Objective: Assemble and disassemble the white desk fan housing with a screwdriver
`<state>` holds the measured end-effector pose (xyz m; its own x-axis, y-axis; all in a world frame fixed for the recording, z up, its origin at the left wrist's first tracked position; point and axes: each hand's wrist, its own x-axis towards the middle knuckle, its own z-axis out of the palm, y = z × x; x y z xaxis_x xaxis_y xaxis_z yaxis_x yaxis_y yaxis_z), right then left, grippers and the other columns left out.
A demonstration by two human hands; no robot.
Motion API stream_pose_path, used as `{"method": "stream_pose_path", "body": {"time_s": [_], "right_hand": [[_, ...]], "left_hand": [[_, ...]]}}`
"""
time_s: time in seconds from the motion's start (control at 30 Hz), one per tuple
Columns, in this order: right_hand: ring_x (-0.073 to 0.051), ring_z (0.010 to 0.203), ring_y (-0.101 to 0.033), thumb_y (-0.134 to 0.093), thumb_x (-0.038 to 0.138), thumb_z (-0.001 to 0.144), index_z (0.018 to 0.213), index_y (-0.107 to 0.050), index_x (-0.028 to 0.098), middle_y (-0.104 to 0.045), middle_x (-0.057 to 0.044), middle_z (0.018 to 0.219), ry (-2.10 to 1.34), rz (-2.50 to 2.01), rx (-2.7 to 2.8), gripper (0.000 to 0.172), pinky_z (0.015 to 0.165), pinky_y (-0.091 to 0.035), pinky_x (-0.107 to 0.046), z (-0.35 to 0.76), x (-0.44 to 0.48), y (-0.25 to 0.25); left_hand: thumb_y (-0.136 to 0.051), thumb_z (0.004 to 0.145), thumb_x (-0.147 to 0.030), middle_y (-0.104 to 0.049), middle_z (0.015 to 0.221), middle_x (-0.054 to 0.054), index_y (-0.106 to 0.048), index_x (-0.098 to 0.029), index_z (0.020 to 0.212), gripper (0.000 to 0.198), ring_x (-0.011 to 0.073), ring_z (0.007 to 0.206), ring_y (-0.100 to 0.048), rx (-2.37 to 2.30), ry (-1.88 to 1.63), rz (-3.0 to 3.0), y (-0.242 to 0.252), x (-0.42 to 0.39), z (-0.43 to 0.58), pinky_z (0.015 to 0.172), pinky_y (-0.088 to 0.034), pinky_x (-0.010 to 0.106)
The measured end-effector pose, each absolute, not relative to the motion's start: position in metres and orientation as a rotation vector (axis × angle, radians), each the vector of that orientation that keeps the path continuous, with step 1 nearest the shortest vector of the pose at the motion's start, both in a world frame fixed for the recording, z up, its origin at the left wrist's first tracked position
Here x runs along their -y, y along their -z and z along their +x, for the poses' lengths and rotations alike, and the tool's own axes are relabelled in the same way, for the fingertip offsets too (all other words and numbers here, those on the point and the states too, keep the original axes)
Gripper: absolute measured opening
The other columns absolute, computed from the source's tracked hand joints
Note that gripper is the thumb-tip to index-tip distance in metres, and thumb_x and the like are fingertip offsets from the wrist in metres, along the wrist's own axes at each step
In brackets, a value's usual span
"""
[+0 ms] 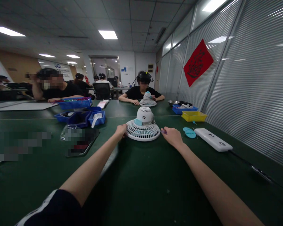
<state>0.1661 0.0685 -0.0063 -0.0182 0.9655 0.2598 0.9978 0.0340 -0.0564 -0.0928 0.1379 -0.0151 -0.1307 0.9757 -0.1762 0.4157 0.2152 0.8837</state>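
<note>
Fan (145, 119) stood joined to its round grille, dish side down, between two hands

Taking the fan as the clock's centre and twelve as straight ahead, the left hand (121, 131) was at nine, its fingers curled and apparently pinching the grille's rim. The right hand (173, 136) was at about four, just beside the rim, its fingers closed around a small purplish thing (163, 131), too blurred to name.

By its look, the work was well along: the body sat on the grille, and the two seemed whole from this side. A pale blue piece (138, 122) showed low on the body's near left. Two blue discs (190, 133) lay loose at about four, so those were not fitted. Whether anything inside was left undone could not be told.

The widest room lay toward six, where the green tabletop (143, 179) ran back between the forearms; its near edge was too dark to place. Toward twelve, a table seam passed just beyond the fan, and a second fan (147, 102) stood before a person (133, 92). Blue bins (76, 124) bounded the ten o'clock side. On the right, a yellow tray (194, 118) at three and a white power bank (213, 139) at four narrowed the way to the blinds (257, 94).
</note>
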Motion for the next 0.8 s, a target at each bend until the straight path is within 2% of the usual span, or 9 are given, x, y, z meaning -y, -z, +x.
{"method": "stream_pose_path", "body": {"time_s": [0.1, 0.17, 0.27, 0.5, 0.63, 0.73, 0.8], "right_hand": [[-0.023, 0.081, -0.067, -0.03, 0.04, 0.096, 0.092, -0.065, 0.016, -0.07, -0.012, 0.091, 0.155, -2.05, 1.941, 0.042, 0.064, -0.044, -0.029, 0.172, -0.071, 0.004], [-0.022, 0.08, -0.067, -0.03, 0.04, 0.096, 0.09, -0.066, 0.017, -0.07, -0.012, 0.09, 0.108, -2.043, 1.901, 0.043, 0.062, -0.044, -0.028, 0.173, -0.072, 0.004], [-0.022, 0.079, -0.066, -0.031, 0.037, 0.095, 0.09, -0.067, 0.018, -0.071, -0.012, 0.09, 0.091, -2.014, 1.853, 0.041, 0.061, -0.042, -0.027, 0.173, -0.073, 0.006], [-0.021, 0.075, -0.065, -0.034, 0.032, 0.093, 0.081, -0.069, 0.016, -0.072, -0.012, 0.086, 0.069, -1.869, 1.654, 0.04, 0.065, -0.042, -0.027, 0.18, -0.078, 0.01], [-0.02, 0.07, -0.066, -0.034, 0.035, 0.091, 0.069, -0.066, 0.018, -0.071, -0.009, 0.069, -0.095, -1.766, 1.547, 0.043, 0.07, -0.045, -0.027, 0.182, -0.08, 0.009], [-0.016, 0.061, -0.065, -0.036, 0.037, 0.09, 0.085, -0.067, 0.019, -0.074, -0.004, 0.079, -0.258, -1.688, 1.474, 0.036, 0.069, -0.046, -0.027, 0.177, -0.08, 0.005], [-0.013, 0.055, -0.063, -0.038, 0.039, 0.09, 0.101, -0.063, 0.022, -0.074, -0.001, 0.092, -0.333, -1.648, 1.447, 0.033, 0.07, -0.047, -0.027, 0.172, -0.079, 0.001]], "left_hand": [[-0.039, 0.093, -0.034, -0.06, 0.068, 0.003, -0.058, -0.009, 0.106, 0.034, 0.0107, 0.05, -0.051, -1.7, -0.779, 1.296, 0.003, -0.132, -0.113, 0.045, -0.038, 0.022], [-0.037, 0.091, -0.032, -0.057, 0.056, 0.002, -0.058, -0.01, 0.106, 0.034, 0.0106, 0.042, -0.046, -1.666, -0.693, 1.301, -0.003, -0.128, -0.122, 0.041, -0.029, 0.02], [-0.039, 0.088, -0.034, -0.062, 0.055, 0.004, -0.06, -0.013, 0.103, 0.034, 0.0109, 0.038, -0.046, -1.615, -0.552, 1.325, -0.007, -0.123, -0.13, 0.04, -0.026, 0.019], [-0.054, 0.077, -0.041, -0.068, 0.059, 0.008, -0.066, -0.015, 0.083, 0.029, 0.0157, 0.048, -0.058, -1.515, -0.33, 1.438, -0.016, -0.117, -0.133, 0.046, -0.035, 0.021], [-0.055, 0.075, -0.042, -0.069, 0.062, 0.01, -0.068, -0.014, 0.067, 0.032, 0.0194, 0.062, -0.064, -1.532, -0.349, 1.566, -0.023, -0.122, -0.132, 0.052, -0.041, 0.023], [-0.053, 0.075, -0.038, -0.071, 0.069, 0.01, -0.064, -0.014, 0.058, 0.032, 0.0206, 0.074, -0.065, -1.583, -0.468, 1.694, -0.024, -0.13, -0.123, 0.055, -0.042, 0.022], [-0.05, 0.076, -0.036, -0.072, 0.079, 0.009, -0.066, -0.015, 0.065, 0.028, 0.021, 0.083, -0.064, -1.587, -0.567, 1.768, -0.023, -0.134, -0.113, 0.056, -0.043, 0.022]]}}
